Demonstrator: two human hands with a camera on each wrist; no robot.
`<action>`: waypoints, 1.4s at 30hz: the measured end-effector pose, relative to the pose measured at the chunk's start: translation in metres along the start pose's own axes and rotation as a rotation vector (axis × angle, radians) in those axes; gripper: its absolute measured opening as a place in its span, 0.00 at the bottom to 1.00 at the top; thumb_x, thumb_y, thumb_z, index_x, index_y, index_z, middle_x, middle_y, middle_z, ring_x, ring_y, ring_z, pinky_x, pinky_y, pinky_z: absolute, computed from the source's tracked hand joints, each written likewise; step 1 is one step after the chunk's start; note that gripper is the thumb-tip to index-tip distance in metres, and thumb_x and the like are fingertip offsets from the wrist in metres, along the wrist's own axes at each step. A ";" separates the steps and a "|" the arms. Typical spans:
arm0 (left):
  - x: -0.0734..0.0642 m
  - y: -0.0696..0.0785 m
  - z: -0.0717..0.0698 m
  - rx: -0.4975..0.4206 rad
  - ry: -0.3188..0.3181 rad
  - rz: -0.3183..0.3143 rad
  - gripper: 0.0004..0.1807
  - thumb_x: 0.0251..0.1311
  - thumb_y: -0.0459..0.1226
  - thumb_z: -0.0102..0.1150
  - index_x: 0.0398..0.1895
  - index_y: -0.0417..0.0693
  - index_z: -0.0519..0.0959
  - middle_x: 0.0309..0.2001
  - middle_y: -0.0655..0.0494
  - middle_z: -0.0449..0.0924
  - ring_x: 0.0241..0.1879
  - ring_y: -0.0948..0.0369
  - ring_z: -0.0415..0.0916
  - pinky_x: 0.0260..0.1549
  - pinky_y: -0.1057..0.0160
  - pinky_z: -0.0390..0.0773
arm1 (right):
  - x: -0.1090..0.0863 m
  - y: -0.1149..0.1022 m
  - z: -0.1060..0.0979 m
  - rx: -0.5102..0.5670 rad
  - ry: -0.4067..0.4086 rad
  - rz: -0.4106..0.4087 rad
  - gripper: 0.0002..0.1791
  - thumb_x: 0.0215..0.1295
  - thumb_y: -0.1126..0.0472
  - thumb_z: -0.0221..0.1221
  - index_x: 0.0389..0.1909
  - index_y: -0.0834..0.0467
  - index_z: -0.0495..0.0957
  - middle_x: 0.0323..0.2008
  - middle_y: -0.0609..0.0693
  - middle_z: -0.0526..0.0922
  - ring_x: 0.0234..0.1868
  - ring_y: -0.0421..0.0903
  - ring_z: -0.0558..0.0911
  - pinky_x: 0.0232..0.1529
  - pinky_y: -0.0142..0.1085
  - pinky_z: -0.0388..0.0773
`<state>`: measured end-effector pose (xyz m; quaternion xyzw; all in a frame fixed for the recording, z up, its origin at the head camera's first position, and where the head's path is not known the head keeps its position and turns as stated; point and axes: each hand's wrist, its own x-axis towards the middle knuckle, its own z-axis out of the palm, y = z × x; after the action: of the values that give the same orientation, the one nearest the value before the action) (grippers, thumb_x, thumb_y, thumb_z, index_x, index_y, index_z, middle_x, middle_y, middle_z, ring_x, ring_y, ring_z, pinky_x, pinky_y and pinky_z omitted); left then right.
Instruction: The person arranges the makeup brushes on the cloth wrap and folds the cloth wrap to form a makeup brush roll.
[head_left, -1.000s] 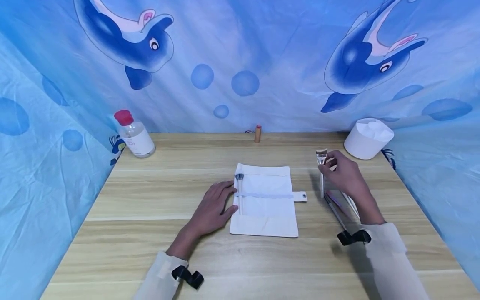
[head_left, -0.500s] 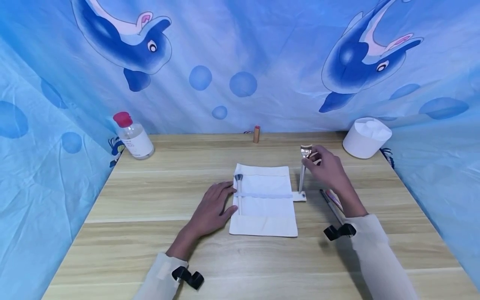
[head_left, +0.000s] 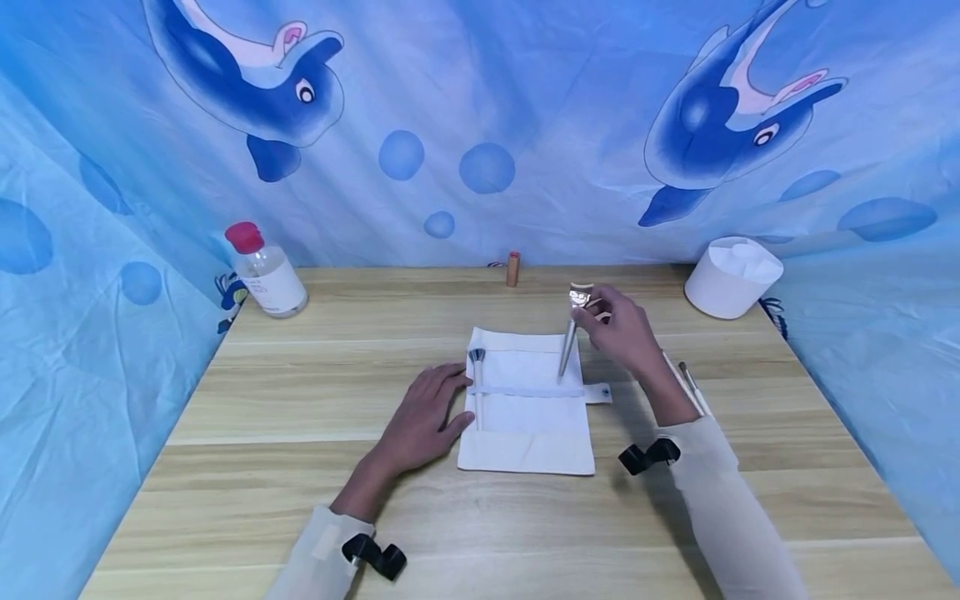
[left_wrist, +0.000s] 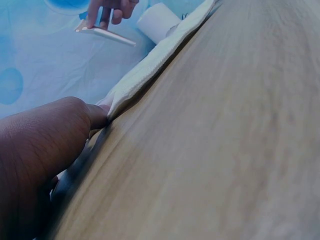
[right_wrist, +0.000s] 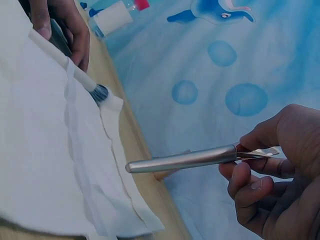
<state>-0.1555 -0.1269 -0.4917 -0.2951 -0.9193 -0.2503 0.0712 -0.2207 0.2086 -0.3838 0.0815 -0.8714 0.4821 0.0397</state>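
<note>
A white cloth brush roll (head_left: 532, 442) lies spread on the table. Along its left side a makeup brush (head_left: 479, 400) is tucked under the elastic band, its dark bristles up. My left hand (head_left: 422, 421) rests at the left edge of the roll, thumb and fingertips touching the cloth. Above the roll's upper right part my right hand (head_left: 618, 329) pinches a flat-headed makeup brush (right_wrist: 182, 161) near its wide, shiny head. The silver handle points down and slightly left over the cloth. In the left wrist view, the left thumb (left_wrist: 95, 116) presses the cloth edge.
More slim brushes (head_left: 692, 385) lie on the table, partly hidden by the right forearm. A red-capped bottle (head_left: 273, 279) stands at back left, a small copper-coloured tube (head_left: 513, 270) at back centre, and a white tissue roll (head_left: 731, 279) at back right. A snap tab (head_left: 598, 393) sticks out right.
My right hand has carried the flat-headed brush leftward from the right of the roll to above its upper right part. The handle has tilted. The left hand stays in place.
</note>
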 end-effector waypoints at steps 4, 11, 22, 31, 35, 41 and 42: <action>0.000 -0.001 0.003 0.003 -0.006 -0.003 0.27 0.72 0.51 0.53 0.68 0.48 0.69 0.72 0.49 0.61 0.74 0.54 0.53 0.76 0.53 0.42 | 0.002 -0.001 0.011 0.035 -0.019 0.003 0.15 0.70 0.50 0.62 0.44 0.57 0.75 0.38 0.56 0.83 0.27 0.63 0.81 0.19 0.38 0.79; 0.000 -0.002 0.002 0.010 0.006 0.012 0.27 0.72 0.51 0.53 0.67 0.47 0.70 0.72 0.48 0.62 0.73 0.52 0.54 0.75 0.51 0.44 | 0.006 -0.005 0.024 0.016 -0.048 -0.023 0.12 0.71 0.51 0.60 0.44 0.55 0.75 0.37 0.54 0.85 0.22 0.56 0.83 0.18 0.37 0.72; 0.001 -0.001 -0.001 0.006 0.018 0.029 0.27 0.71 0.49 0.55 0.66 0.46 0.70 0.72 0.48 0.62 0.73 0.52 0.55 0.75 0.49 0.46 | 0.010 -0.008 0.037 0.041 -0.070 -0.024 0.12 0.72 0.51 0.60 0.44 0.54 0.76 0.37 0.53 0.84 0.21 0.52 0.82 0.16 0.38 0.74; 0.000 -0.002 0.001 0.015 0.013 0.018 0.27 0.71 0.50 0.54 0.67 0.47 0.70 0.72 0.48 0.62 0.73 0.52 0.54 0.75 0.51 0.45 | 0.012 -0.011 0.048 0.034 -0.088 -0.033 0.11 0.72 0.50 0.60 0.45 0.54 0.77 0.36 0.51 0.85 0.21 0.53 0.83 0.17 0.38 0.71; 0.000 -0.002 0.001 0.018 0.016 0.022 0.27 0.71 0.51 0.54 0.67 0.47 0.70 0.72 0.48 0.62 0.73 0.52 0.54 0.75 0.51 0.45 | 0.013 -0.012 0.053 0.033 -0.098 -0.026 0.11 0.72 0.50 0.60 0.45 0.52 0.77 0.36 0.50 0.84 0.22 0.53 0.83 0.18 0.38 0.71; 0.001 -0.002 0.001 0.022 0.014 0.025 0.27 0.71 0.51 0.54 0.67 0.47 0.70 0.72 0.48 0.62 0.73 0.52 0.54 0.75 0.51 0.45 | 0.013 -0.012 0.059 0.033 -0.114 -0.020 0.10 0.72 0.51 0.60 0.45 0.52 0.77 0.35 0.50 0.85 0.21 0.51 0.83 0.20 0.40 0.75; 0.001 -0.002 0.001 0.020 0.015 0.026 0.27 0.71 0.50 0.54 0.67 0.46 0.70 0.72 0.48 0.62 0.73 0.52 0.54 0.75 0.50 0.45 | 0.013 -0.012 0.060 0.032 -0.117 -0.019 0.10 0.72 0.51 0.60 0.44 0.52 0.77 0.35 0.49 0.85 0.21 0.51 0.83 0.20 0.40 0.75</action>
<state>-0.1573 -0.1275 -0.4935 -0.3042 -0.9174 -0.2424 0.0845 -0.2312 0.1498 -0.4041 0.1183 -0.8636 0.4900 -0.0082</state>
